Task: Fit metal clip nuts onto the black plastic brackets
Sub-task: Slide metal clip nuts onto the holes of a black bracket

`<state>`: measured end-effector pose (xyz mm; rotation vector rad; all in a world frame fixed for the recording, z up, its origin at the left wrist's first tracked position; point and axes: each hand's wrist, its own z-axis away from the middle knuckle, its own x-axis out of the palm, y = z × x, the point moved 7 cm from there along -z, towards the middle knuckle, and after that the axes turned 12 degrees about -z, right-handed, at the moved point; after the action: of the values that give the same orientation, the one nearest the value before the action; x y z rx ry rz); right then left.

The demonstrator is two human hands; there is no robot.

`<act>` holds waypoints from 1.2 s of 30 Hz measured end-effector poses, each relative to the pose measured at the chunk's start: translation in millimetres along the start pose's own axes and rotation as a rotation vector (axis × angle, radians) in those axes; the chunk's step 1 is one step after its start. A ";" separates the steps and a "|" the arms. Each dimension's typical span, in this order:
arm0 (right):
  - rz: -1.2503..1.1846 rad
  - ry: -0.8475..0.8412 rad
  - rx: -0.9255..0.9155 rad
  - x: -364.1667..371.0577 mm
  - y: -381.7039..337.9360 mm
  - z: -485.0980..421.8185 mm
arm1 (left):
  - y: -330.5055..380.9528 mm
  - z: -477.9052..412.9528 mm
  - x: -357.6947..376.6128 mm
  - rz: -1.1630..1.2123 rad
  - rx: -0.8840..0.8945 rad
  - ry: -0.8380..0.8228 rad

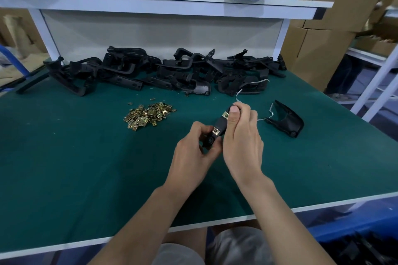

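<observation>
i see the left hand pinching the near end of a black bracket over the desk middle. the right hand grips its far end, thumb on a clip nut. loose clip nuts lie nearer the back edge.

bracket: black, tilted, two clip nuts fitted | spare nuts: heaped | spare brackets: piled behind

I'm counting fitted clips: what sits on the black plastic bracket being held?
Two brass-coloured metal clip nuts show on the black plastic bracket: one near the left hand, one by the right hand thumb. Both hands cover the bracket's ends, so more could hide there.
</observation>
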<state>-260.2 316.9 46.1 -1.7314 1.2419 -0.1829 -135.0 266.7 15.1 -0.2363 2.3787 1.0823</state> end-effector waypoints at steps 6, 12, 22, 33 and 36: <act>-0.208 -0.078 0.097 -1.3 9.9 -4.5 | 1.9 2.9 2.5 0.019 -0.026 0.003; -0.822 -0.236 0.689 22.9 39.7 1.7 | -3.6 -5.8 -13.0 0.285 -0.064 0.085; -0.868 -0.457 0.920 45.9 51.5 24.0 | -13.7 -10.7 -14.8 0.247 -0.110 0.058; -1.016 -0.374 0.747 36.1 65.6 16.5 | -42.3 -11.9 -15.4 0.366 -0.429 0.123; -0.956 -0.448 0.492 34.4 56.9 19.5 | -51.4 -11.0 -13.3 0.467 -0.532 0.149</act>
<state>-269.4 300.3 -20.5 -1.6576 -0.0327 -0.5650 -109.4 223.6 -5.6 0.0697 2.2814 1.9740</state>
